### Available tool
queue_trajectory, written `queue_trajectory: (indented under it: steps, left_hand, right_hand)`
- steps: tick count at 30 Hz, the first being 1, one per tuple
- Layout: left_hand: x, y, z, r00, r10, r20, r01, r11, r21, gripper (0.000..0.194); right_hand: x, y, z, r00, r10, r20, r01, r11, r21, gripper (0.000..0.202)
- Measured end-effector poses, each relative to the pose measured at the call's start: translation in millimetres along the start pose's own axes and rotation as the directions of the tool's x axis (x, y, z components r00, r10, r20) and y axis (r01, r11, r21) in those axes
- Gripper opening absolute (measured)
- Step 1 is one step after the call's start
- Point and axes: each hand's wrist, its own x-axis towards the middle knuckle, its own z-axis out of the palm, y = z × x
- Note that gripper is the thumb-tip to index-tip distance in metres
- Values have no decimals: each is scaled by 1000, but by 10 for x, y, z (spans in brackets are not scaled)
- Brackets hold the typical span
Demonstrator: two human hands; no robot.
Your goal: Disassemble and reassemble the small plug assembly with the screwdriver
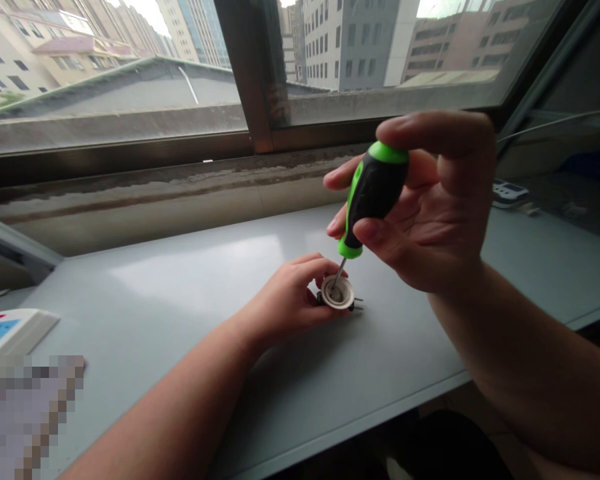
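Note:
In the head view, my right hand (430, 200) grips a screwdriver (377, 190) with a black and green handle. One finger presses on the top of the handle, while thumb and other fingers lie along its sides. The thin metal shaft slants down into a round white lamp socket (338, 293). Whether the tip meets a screw inside is too small to tell. My left hand (300, 287) holds the socket by its rim and side, its open end facing up. Metal prongs (359, 304) stick out on the socket's right side.
The pale table (170, 320) runs along under a window (260, 80). A white power strip (10, 330) with blue panels sits at the left, beside a blurred-out object (35, 413). A small white device (510, 193) lies at the back right. The table's front edge (380, 420) is close.

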Motion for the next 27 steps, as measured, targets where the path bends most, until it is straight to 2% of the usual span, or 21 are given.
queue_trajectory:
  steps: [5, 19, 27]
  left_hand:
    - [8, 12, -4, 1000, -3, 12, 3, 1000, 1, 34]
    - [-1, -20, 1, 999, 39, 0, -39, 999, -37, 30]
    - [0, -21, 0, 999, 41, 9, -41, 999, -35, 30]
  right_hand:
    - [-4, 11, 10, 1000, -1, -4, 1, 1000, -5, 54]
    - [8, -72, 3, 1000, -10, -18, 11, 1000, 27, 50]
    - [6, -36, 1, 1000, -13, -9, 13, 999, 29, 52]
